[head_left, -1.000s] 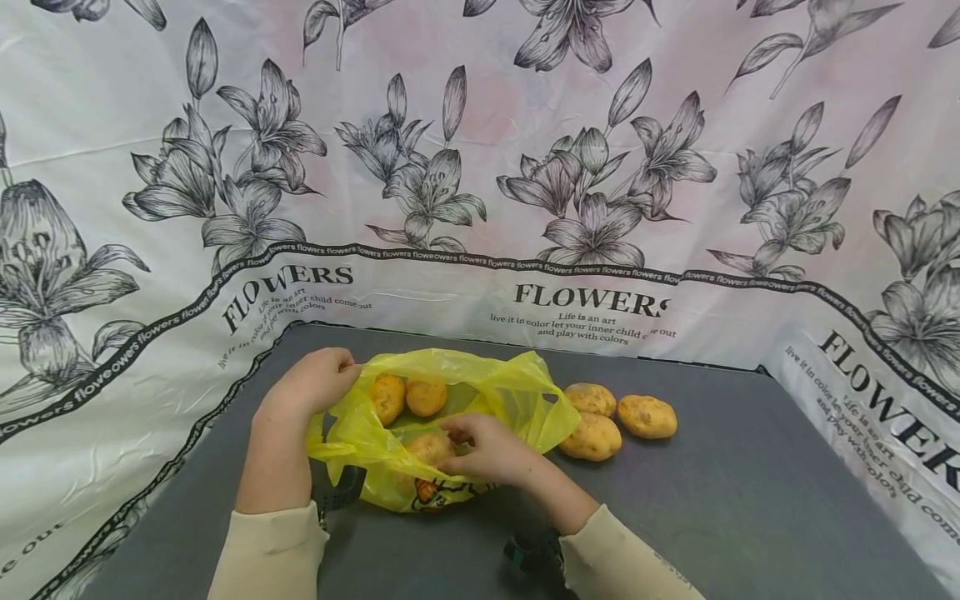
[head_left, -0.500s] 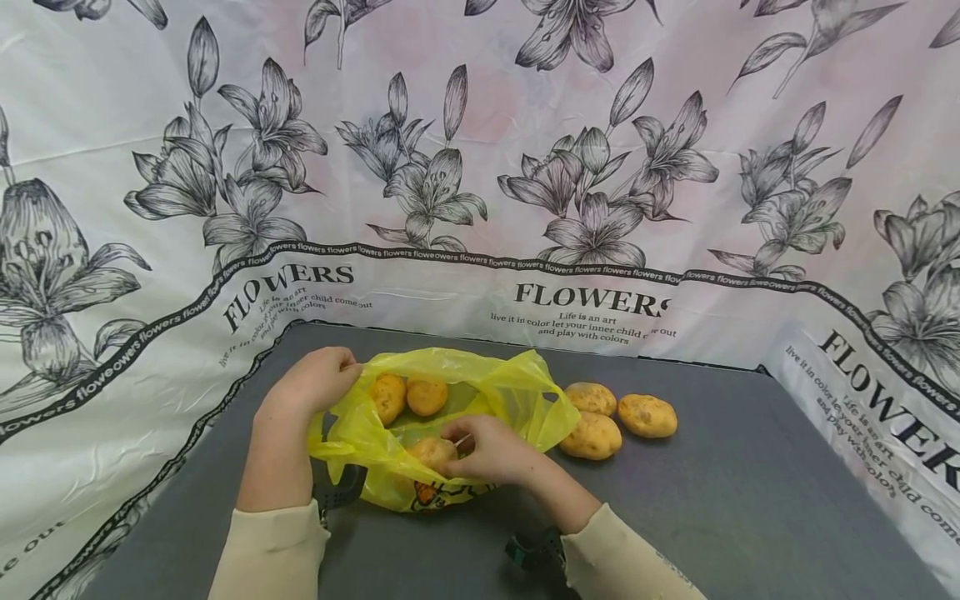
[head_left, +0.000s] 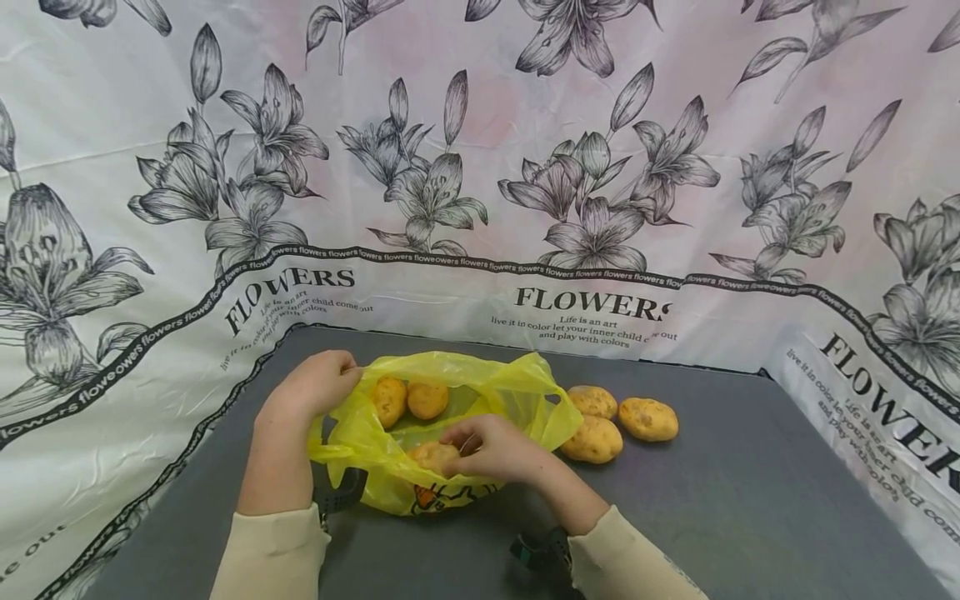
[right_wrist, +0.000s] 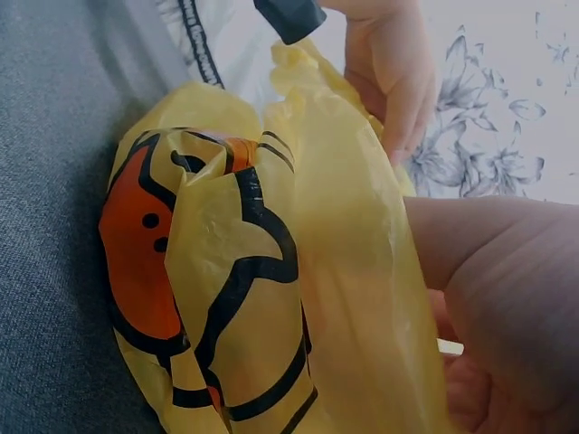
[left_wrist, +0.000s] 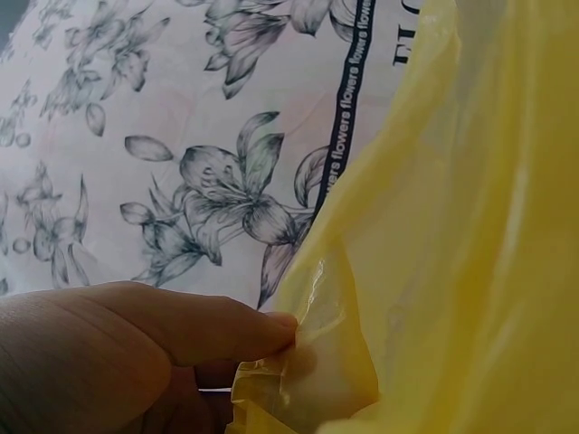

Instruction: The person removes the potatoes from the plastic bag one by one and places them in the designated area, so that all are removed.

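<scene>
Left hand pinches the bag at ten o'clock, right hand a potato inside at six; loose potatoes lie at three.

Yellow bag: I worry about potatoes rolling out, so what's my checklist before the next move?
1. Left hand pinching the yellow bag: ok.
2. Bag open at the top: ok.
3. Right hand touching the front potato, inside the bag: ok.
4. Firm grip on that potato: cannot tell.
5. Three loose potatoes clear of the bag: cannot tell; its edge overlaps one in the head view.
</scene>
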{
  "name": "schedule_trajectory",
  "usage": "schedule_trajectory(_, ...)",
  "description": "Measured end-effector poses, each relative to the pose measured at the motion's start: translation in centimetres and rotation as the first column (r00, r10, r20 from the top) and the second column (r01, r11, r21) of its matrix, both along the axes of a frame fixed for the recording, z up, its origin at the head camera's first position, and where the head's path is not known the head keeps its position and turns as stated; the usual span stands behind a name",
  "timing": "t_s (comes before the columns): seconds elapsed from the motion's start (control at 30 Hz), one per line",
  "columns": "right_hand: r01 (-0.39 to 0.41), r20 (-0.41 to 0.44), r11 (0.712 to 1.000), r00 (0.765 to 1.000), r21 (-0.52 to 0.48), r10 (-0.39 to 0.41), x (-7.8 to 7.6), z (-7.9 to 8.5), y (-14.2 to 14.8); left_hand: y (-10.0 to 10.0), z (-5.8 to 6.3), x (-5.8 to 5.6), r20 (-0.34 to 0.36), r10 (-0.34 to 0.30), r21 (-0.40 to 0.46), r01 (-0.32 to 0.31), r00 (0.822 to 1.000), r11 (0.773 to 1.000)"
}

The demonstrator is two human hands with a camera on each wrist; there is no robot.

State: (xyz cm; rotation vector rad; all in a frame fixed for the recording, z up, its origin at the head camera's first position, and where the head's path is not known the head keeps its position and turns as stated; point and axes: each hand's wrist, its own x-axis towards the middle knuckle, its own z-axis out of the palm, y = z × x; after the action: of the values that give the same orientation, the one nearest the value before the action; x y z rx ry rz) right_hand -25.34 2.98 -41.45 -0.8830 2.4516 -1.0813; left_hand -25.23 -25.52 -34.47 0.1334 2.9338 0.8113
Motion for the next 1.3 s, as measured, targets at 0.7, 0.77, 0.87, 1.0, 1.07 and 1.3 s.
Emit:
schedule_trajectory(0.7, 0.023, -0.125, 0.999, 0.992, -0.024, -0.026, -0.8, 1.5, 2.2, 0.2, -0.3, 0.5, -0.012, 0.019, 0.006, -0.019, 1.0, 1.0)
schedule_trajectory(0.77, 0.043, -0.13, 0.998, 0.99, -0.046, -0.049, -0.9, 2.1, 2.8, 0.3, -0.3, 0.3, -0.031, 0.017, 0.003, -0.016, 0.999, 1.0)
schedule_trajectory(0.87, 0.086, -0.134, 0.993, 0.986, -0.082, -0.097, -1.1, 2.7, 3.4, 0.3, -0.3, 0.0, -0.053, 0.028, -0.004, -0.028, 0.998, 1.0)
schedule_trajectory(1.0, 0.149, -0.125, 0.98, 0.978, -0.132, -0.166, -0.8, 3.0, 4.4, 0.7, -0.5, -0.3, -0.065, 0.041, -0.011, -0.042, 0.997, 0.999)
schedule_trajectory(1.07, 0.171, -0.121, 0.974, 0.975, -0.15, -0.189, -0.5, 3.0, 4.9, 1.0, -0.6, -0.3, -0.071, 0.038, -0.013, -0.039, 0.997, 0.999)
schedule_trajectory(1.3, 0.234, -0.1, 0.95, 0.961, -0.207, -0.259, 0.2, 2.2, 5.9, 1.1, -0.6, 0.2, -0.126, 0.043, -0.054, -0.05, 0.991, 0.997)
